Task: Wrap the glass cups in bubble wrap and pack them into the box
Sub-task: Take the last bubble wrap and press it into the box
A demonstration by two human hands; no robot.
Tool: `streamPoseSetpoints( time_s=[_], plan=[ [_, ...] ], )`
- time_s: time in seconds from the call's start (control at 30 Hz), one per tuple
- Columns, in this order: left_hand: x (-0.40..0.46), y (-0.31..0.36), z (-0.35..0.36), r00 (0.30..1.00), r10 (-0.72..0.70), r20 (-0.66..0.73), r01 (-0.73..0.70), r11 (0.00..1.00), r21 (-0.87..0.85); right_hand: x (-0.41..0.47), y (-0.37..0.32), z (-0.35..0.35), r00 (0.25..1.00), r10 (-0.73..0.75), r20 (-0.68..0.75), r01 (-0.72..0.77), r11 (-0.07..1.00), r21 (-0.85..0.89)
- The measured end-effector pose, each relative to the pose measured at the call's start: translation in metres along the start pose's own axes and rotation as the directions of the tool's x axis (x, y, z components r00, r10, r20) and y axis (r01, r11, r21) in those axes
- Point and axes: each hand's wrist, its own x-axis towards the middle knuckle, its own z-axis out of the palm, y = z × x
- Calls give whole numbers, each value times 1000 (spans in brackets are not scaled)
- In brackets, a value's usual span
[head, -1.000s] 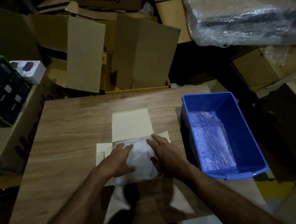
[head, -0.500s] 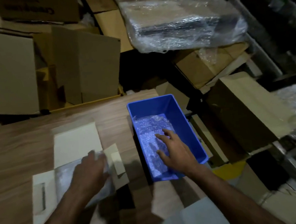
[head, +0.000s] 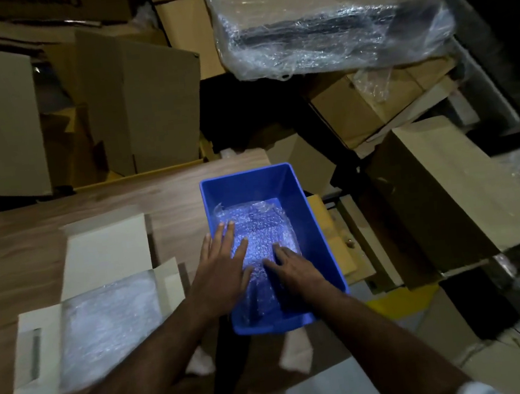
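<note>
The bubble wrap [head: 260, 229] lies flat in the blue bin [head: 303, 198], long axis running away from the person. Left hand [head: 223, 271] rests spread on it; right hand [head: 295, 270] presses it, fingers slightly bent. An open white box [head: 103, 248] lies left on the wooden table [head: 16, 241], cardboard cartons [head: 158, 98] behind

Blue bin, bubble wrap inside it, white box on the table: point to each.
blue bin [head: 251, 183]: head view, bare far inner wall.
bubble wrap [head: 261, 225]: head view, sheet's middle, beyond the hands.
white box [head: 106, 245]: head view, open lid flap.
</note>
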Motion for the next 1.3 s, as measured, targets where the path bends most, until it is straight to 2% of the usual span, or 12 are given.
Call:
streamPoseSetpoints(
  time_s=[0.23,0.33,0.57,0.7,0.9,1.0,1.1,1.17,1.23,1.3],
  plan=[
    [0,4,-1,1000,-27,-16,26,998,-56,7,7,-8,992,-117,38,122,975,-183],
    [-1,5,-4,999,-20,-36,17,995,-100,13,6,-8,998,-61,9,62,993,-97],
    [-4,3,-12,1000,7,-25,-11,985,-174,4,6,-12,975,-15,-223,40,993,108],
    [-18,-8,-10,999,31,-28,-38,954,-296,-14,8,-29,907,72,-415,69,947,314],
    [-22,-15,-14,999,49,-21,-53,915,-400,-48,-20,-65,767,112,-632,161,919,359],
    [-18,-19,-23,983,64,-172,-147,838,-525,-64,-42,-93,686,53,-726,258,915,311],
    [-35,-30,-67,943,-98,-319,-175,669,-723,-80,-65,-120,672,-47,-739,307,926,221],
    [-55,-46,-95,908,-124,-399,-237,633,-737,-87,-83,-135,670,-105,-735,348,919,186],
    [-78,-68,-115,908,-106,-406,-269,595,-758,-87,-105,-150,674,-180,-716,404,902,155],
    [-100,-92,-129,921,-129,-368,-241,552,-798,-83,-129,-162,675,-227,-702,450,880,148]
  ],
)
